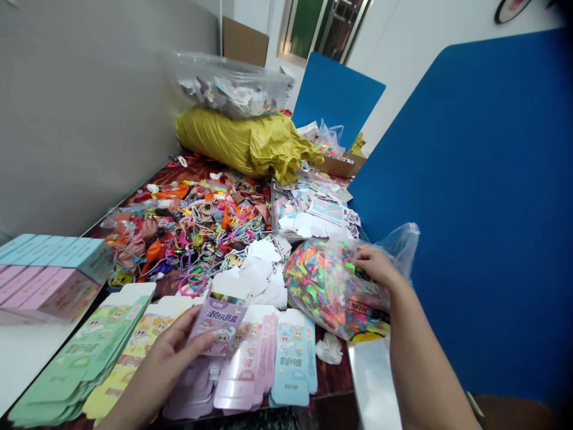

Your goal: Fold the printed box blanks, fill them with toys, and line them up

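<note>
Left fingers (pixel 197 337) on lilac flat carton (pixel 219 319), pastel cartons (pixel 290 376) beside them; right fingers (pixel 369 260) on clear bag of multicoloured scraps (pixel 322 292).

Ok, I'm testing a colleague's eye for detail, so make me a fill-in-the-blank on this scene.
The left hand rests on a ____ printed card.
The right hand is on a bag of ____ pieces.
The sack beneath the far bag is ____.
The large board on the right is ____.

Missing words: purple; multicoloured; yellow; blue.

Lilac printed box flat (pixel 219 325), neon-speckled clear bag (pixel 331 286), mustard-yellow sack (pixel 246 143)
</note>
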`<act>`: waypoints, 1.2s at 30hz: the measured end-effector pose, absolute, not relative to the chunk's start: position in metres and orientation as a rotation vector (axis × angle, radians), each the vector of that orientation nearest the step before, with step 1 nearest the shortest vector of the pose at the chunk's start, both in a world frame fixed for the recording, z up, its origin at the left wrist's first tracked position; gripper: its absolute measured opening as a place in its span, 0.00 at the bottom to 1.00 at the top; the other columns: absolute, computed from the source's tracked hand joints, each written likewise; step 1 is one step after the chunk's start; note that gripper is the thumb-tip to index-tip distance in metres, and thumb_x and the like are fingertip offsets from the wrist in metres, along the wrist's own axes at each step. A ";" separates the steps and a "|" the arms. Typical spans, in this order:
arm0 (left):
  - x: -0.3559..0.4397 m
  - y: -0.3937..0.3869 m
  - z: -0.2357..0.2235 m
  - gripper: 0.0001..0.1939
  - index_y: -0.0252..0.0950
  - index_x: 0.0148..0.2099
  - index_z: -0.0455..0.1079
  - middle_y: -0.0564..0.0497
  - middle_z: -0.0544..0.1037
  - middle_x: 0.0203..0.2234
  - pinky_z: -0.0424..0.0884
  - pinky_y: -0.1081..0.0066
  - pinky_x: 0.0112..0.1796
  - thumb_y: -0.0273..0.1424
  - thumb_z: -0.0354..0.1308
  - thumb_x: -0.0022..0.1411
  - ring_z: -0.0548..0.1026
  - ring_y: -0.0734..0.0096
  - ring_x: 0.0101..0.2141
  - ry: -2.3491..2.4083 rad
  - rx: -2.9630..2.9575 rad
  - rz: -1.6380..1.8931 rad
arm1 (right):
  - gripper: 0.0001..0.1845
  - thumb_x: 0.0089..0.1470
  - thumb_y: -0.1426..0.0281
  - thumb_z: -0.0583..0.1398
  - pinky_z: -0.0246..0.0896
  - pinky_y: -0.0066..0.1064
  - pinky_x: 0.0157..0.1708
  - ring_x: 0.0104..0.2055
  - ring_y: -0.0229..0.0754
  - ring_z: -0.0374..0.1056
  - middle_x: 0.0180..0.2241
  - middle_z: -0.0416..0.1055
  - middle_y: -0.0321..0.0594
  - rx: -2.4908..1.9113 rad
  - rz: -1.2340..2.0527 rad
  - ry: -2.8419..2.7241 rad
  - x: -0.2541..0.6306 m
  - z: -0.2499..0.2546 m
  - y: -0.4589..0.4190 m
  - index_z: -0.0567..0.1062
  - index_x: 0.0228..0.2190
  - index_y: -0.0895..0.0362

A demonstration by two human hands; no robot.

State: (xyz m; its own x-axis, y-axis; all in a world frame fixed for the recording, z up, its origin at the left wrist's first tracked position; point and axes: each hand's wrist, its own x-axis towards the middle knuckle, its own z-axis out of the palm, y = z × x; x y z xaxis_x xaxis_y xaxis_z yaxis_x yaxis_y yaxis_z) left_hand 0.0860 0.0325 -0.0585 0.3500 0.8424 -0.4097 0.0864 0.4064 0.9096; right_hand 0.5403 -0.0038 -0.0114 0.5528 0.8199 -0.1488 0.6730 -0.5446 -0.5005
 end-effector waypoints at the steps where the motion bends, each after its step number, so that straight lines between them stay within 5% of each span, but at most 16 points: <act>1: 0.087 0.032 -0.058 0.32 0.39 0.55 0.66 0.44 0.78 0.50 0.76 0.63 0.46 0.44 0.67 0.50 0.76 0.52 0.49 1.119 1.040 0.636 | 0.07 0.38 0.68 0.58 0.48 0.27 0.20 0.20 0.35 0.58 0.15 0.65 0.33 -2.403 0.520 -1.204 0.543 -0.009 -0.006 0.73 0.17 0.58; 17: 0.103 0.026 -0.039 0.34 0.40 0.51 0.71 0.47 0.79 0.48 0.71 0.60 0.52 0.49 0.69 0.43 0.75 0.50 0.49 1.152 1.068 0.683 | 0.07 0.35 0.67 0.62 0.46 0.28 0.20 0.19 0.35 0.56 0.15 0.67 0.34 -2.311 0.543 -1.070 0.541 -0.010 -0.018 0.75 0.15 0.58; 24: 0.097 0.027 -0.050 0.34 0.40 0.53 0.70 0.47 0.79 0.49 0.70 0.61 0.53 0.47 0.68 0.45 0.75 0.51 0.50 1.173 1.034 0.672 | 0.20 0.39 0.56 0.65 0.53 0.29 0.21 0.23 0.38 0.62 0.24 0.72 0.39 -2.136 0.599 -0.859 0.556 0.014 -0.039 0.78 0.31 0.59; 30: 0.094 0.030 -0.059 0.31 0.42 0.55 0.68 0.49 0.77 0.52 0.69 0.62 0.54 0.46 0.66 0.50 0.73 0.52 0.52 1.080 1.134 0.606 | 0.20 0.34 0.57 0.70 0.48 0.27 0.19 0.19 0.34 0.56 0.18 0.65 0.35 -2.043 0.669 -0.751 0.551 0.015 -0.038 0.75 0.23 0.60; 36: 0.097 0.030 -0.059 0.26 0.41 0.55 0.67 0.48 0.76 0.51 0.69 0.63 0.52 0.41 0.64 0.55 0.73 0.55 0.51 0.991 1.145 0.615 | 0.21 0.36 0.54 0.69 0.46 0.26 0.18 0.19 0.32 0.53 0.19 0.64 0.32 -1.847 0.679 -0.771 0.504 0.028 -0.025 0.76 0.27 0.58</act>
